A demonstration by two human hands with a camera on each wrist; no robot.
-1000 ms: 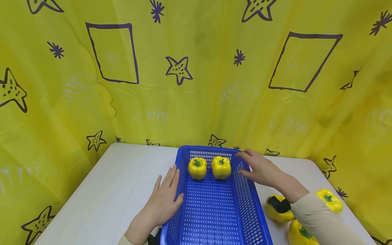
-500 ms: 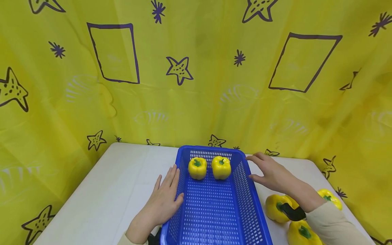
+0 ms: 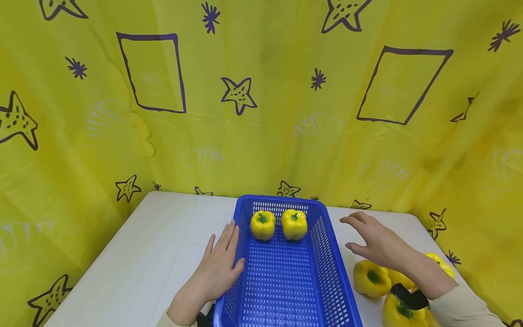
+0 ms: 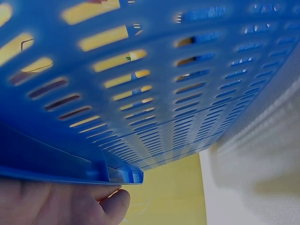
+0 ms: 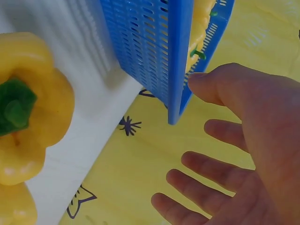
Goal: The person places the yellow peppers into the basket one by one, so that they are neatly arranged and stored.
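This was a small, curtained-off work space: yellow sheeting point(image 3: 269, 150) with printed starfish point(image 3: 239, 94) and fish point(image 3: 318, 126) hung behind and beside a white tabletop point(image 3: 163, 245). What room lay beyond could not be told.

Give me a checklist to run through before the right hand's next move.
1. Right hand empty: ok, holding nothing.
2. Left hand touching basket: ok, laid along its left rim.
3. Peppers in basket upright: ok, both stem-up at the far end.
4. Room in basket: ok, bare in front of them as far as the view shows.
5. Right hand on a loose pepper: not ok, apart.
6. Number of loose peppers: cannot tell, right arm partly covers them.
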